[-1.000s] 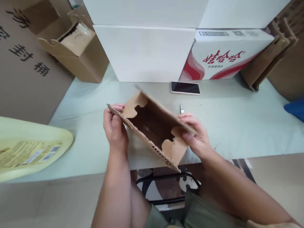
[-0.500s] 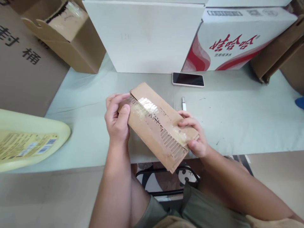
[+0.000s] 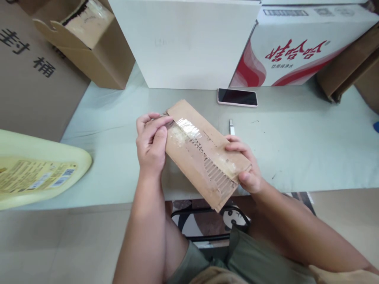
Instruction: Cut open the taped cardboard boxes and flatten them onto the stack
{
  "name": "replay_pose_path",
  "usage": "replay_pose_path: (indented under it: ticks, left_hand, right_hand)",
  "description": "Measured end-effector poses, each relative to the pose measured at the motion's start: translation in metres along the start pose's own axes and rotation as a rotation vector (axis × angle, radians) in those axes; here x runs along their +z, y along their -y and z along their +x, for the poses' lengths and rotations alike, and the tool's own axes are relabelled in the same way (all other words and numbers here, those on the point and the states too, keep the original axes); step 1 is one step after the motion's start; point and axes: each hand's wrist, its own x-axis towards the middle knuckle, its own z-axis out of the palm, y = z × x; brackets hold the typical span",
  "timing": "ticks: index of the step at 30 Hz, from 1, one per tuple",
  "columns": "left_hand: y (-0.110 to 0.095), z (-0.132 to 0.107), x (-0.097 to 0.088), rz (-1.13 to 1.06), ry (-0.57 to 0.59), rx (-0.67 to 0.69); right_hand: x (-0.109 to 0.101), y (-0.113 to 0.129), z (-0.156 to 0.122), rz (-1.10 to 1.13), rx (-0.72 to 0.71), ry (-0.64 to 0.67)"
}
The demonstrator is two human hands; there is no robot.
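A brown cardboard box (image 3: 192, 157) is held tilted above the front part of the table, its long side running from upper left to lower right. Clear tape shines along its seam, and a torn patch bares the corrugated layer near the lower right end. My left hand (image 3: 152, 140) is closed on the upper left end, thumb on the top face and fingers by the seam. At the right end, my right hand (image 3: 247, 165) grips the box, thumb near the corner and fingers over the far edge. The box's underside is hidden.
Beyond my right hand lies a small silver-white tool (image 3: 231, 127), with a phone (image 3: 237, 97) behind it. White cartons (image 3: 189, 47) line the back of the table (image 3: 296, 138). A brown carton (image 3: 109, 59) and a yellow bottle (image 3: 44, 173) stand left.
The whole view has shifted slightly. My left index finger has moved further onto the seam at the box's upper left end; my right hand keeps its grip.
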Motion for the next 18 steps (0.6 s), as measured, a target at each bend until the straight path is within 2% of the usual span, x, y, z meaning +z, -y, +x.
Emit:
replay_pose_path:
  ticks: [5,10,18]
  left_hand:
    - [-0.007,0.003,-0.005,0.085,0.075,0.013]
    - [-0.007,0.002,-0.010,0.026,0.113,0.041]
    - [-0.010,0.001,-0.004,0.000,0.054,0.049]
  right_hand:
    - [-0.003,-0.004,-0.002,0.051,0.040,0.044]
    - [-0.005,0.003,0.000,0.030,0.026,0.153]
    - [-0.007,0.007,0.001,-0.033,0.069,0.206]
